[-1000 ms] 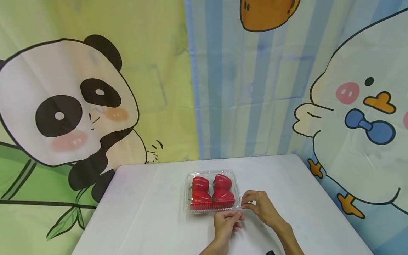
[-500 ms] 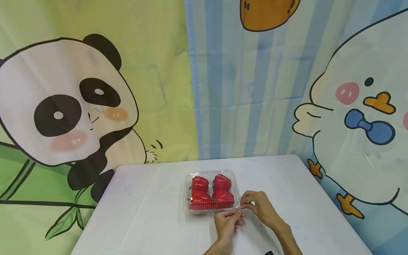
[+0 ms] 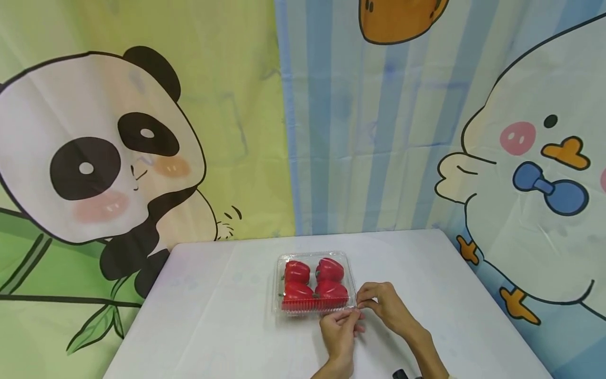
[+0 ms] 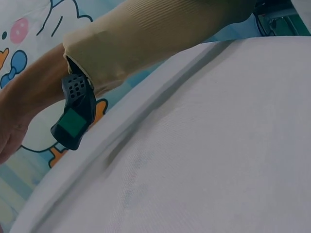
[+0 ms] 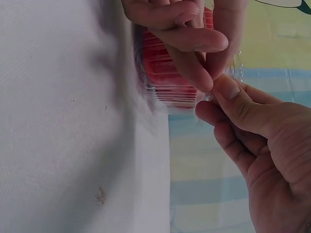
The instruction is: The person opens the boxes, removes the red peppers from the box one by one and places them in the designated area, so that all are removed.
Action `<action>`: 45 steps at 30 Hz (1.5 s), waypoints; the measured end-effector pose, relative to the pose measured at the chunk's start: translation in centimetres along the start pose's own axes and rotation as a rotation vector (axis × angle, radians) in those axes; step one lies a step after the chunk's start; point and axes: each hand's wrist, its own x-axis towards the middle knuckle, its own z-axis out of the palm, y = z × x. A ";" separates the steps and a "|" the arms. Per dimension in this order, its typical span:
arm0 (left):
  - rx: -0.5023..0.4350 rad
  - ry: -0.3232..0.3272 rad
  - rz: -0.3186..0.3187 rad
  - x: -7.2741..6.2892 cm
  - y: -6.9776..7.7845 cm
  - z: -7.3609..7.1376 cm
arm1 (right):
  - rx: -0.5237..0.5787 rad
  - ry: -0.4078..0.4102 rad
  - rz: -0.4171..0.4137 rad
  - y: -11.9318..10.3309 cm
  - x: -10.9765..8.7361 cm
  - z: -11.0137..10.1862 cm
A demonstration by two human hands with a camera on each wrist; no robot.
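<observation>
A clear plastic clamshell box (image 3: pixel 312 257) holding several red bell peppers (image 3: pixel 330 269) sits on the white table. Its lid looks shut down over them. At the front right corner, my right hand (image 3: pixel 388 305) pinches the rim between thumb and forefinger. Just left of it, my left hand (image 3: pixel 338 334) pinches the same front edge from below. Close up in the right wrist view, the thumb and fingertips of the right hand (image 5: pixel 277 141) meet those of the left hand (image 5: pixel 189 39) at the clear corner. The left wrist view shows no box, only the right forearm (image 4: pixel 39 87).
The white table (image 3: pixel 227 326) stretches out around the box. A curtain (image 3: pixel 331 131) with a panda and a chick hangs behind and beside it. A black wrist device (image 3: pixel 400 374) shows at the bottom edge, near the right forearm, and a beige sleeve (image 4: pixel 146 39) above.
My left hand has shifted slightly right and up along the box's front edge, its wrist swinging right. The right hand keeps its pinch at the corner. The box stays put.
</observation>
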 end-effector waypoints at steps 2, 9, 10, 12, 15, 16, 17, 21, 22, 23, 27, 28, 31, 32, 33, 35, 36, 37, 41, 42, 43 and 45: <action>0.003 -0.005 0.030 0.1 -0.3 0.1 | 0.008 0.003 -0.004 0.1 0.0 0.0; 0.004 0.019 0.116 0.5 -1.1 0.4 | 0.002 0.005 -0.017 0.3 0.1 0.2; 0.003 0.028 0.121 0.5 -1.2 0.4 | -0.003 0.004 -0.016 0.3 0.1 0.2; -0.005 0.043 0.135 0.6 -1.3 0.5 | -0.011 0.005 -0.010 0.3 0.1 0.4; -0.015 0.054 0.148 0.7 -1.3 0.6 | -0.015 0.019 -0.017 0.3 0.1 0.5; -0.020 0.054 0.151 0.7 -1.3 0.6 | -0.013 0.024 -0.025 0.3 0.1 0.6; -0.027 0.052 0.154 0.7 -1.3 0.6 | -0.012 0.029 -0.030 0.3 0.1 0.6; -0.053 0.049 0.134 0.7 -1.2 0.7 | -0.016 0.039 -0.049 0.2 0.2 0.7; -0.058 0.049 0.130 0.8 -1.2 0.7 | -0.020 0.039 -0.053 0.2 0.2 0.7; -0.062 0.048 0.126 0.8 -1.2 0.7 | -0.025 0.040 -0.054 0.2 0.3 0.7; -0.062 0.049 0.106 0.8 -1.0 0.6 | -0.043 0.049 -0.074 0.1 0.3 0.9; -0.061 0.050 0.104 0.8 -0.9 0.5 | -0.048 0.054 -0.081 0.0 0.3 1.0; -0.065 0.055 0.102 0.7 -0.8 0.5 | -0.063 0.078 -0.097 -0.2 0.1 1.3; -0.071 0.055 0.104 0.7 -0.8 0.6 | -0.075 0.092 -0.102 -0.3 0.0 1.4; -0.075 0.055 0.107 0.6 -0.8 0.6 | -0.084 0.106 -0.106 -0.4 -0.1 1.5; -0.090 0.053 0.104 0.6 -0.8 0.7 | -0.112 0.137 -0.108 -0.5 -0.3 1.6; -0.094 0.052 0.101 0.5 -0.8 0.8 | -0.128 0.151 -0.109 -0.6 -0.4 1.7; -0.102 0.050 0.098 0.5 -0.7 0.8 | -0.144 0.164 -0.110 -0.6 -0.5 1.8; -0.111 0.053 0.087 0.5 -0.6 0.9 | -0.180 0.192 -0.114 -0.9 -0.6 2.0; -0.110 0.056 0.083 0.6 -0.6 0.9 | -0.185 0.196 -0.115 -0.9 -0.6 2.1; -0.109 0.058 0.079 0.6 -0.6 0.9 | -0.188 0.200 -0.116 -1.0 -0.6 2.1; -0.105 0.062 0.076 0.7 -0.6 0.9 | -0.197 0.207 -0.118 -1.0 -0.6 2.2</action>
